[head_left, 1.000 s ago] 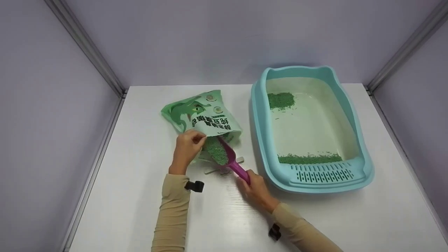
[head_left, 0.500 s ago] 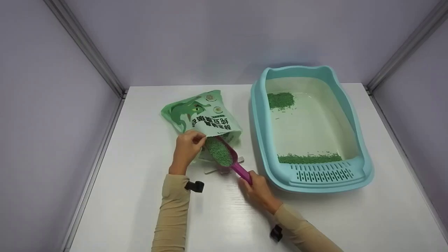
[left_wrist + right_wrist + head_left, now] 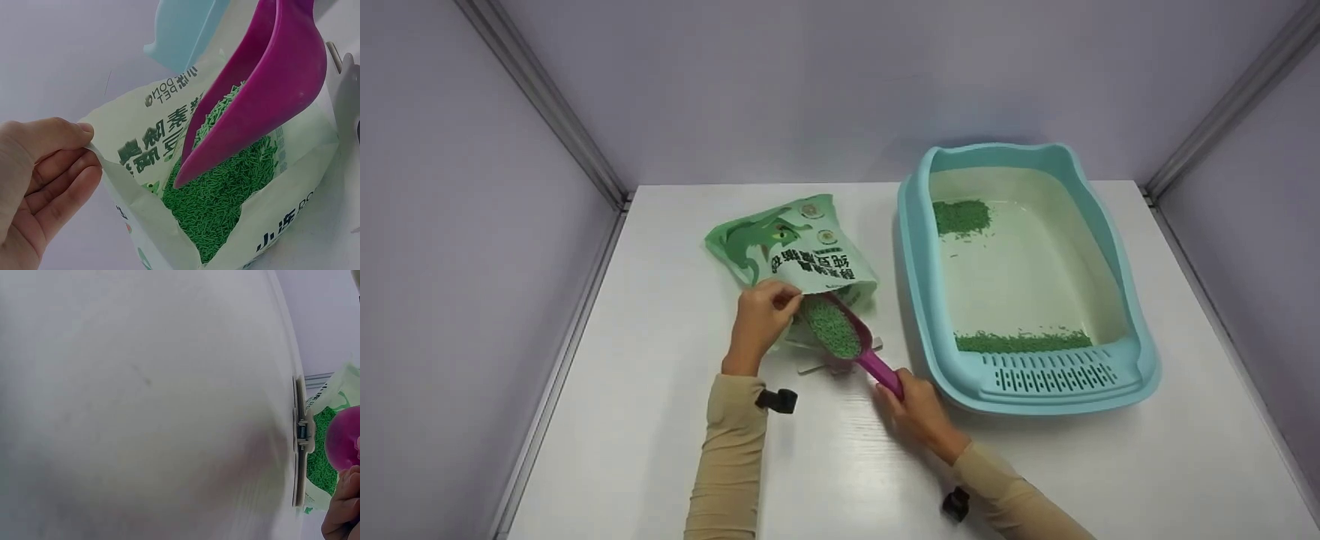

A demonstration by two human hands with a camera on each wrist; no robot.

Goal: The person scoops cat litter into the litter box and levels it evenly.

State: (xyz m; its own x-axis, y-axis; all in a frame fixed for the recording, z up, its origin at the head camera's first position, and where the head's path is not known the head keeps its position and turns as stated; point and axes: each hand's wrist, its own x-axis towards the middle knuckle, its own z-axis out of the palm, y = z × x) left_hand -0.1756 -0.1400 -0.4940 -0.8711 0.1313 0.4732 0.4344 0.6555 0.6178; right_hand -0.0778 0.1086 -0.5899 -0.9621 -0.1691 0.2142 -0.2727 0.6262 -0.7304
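Note:
A green bag of litter [image 3: 802, 244] lies on the table with its mouth toward me. At that mouth my left hand [image 3: 762, 319] pinches the upper rim between thumb and fingers, and green pellets [image 3: 225, 202] show inside in the left wrist view. My right hand [image 3: 922, 414] grips the handle of a purple scoop [image 3: 879, 373]. Heaped with pellets, the scoop's bowl slopes into the bag's opening, its tip over the litter in the left wrist view. Only some fingers of the right hand show in the right wrist view.
A light-blue litter box [image 3: 918, 255] stands right of the bag, with one pellet patch at its back left and a strip along its front. A pale spring clip [image 3: 302, 439] lies on the white table [image 3: 825, 457] before the bag mouth. Walls enclose the back and sides.
My right hand has drawn the scoop slightly toward me and to the right, so more of its pellet load shows. The left hand and bag have stayed in place.

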